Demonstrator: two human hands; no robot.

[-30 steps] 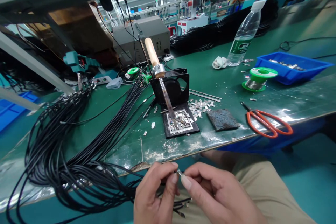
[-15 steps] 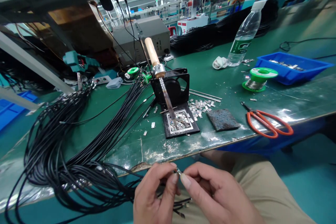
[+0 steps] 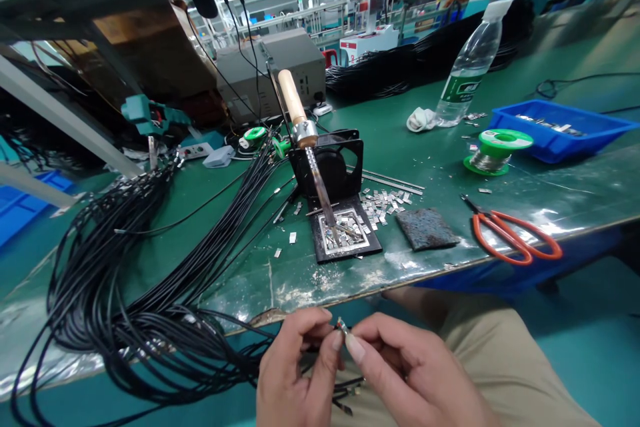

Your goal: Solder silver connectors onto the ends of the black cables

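Metal piece (image 3: 343, 326), small, silvery, pinched between left hand (image 3: 299, 368) at eight o'clock and right hand (image 3: 417, 368) at four, fingertips nearly closed

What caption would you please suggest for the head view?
Left hand and right hand meet at a small metallic piece before a green bench bearing a soldering iron.

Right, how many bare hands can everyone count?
2: the bare left hand and bare right hand, both at a small silvery metal piece, in front of the green bench.
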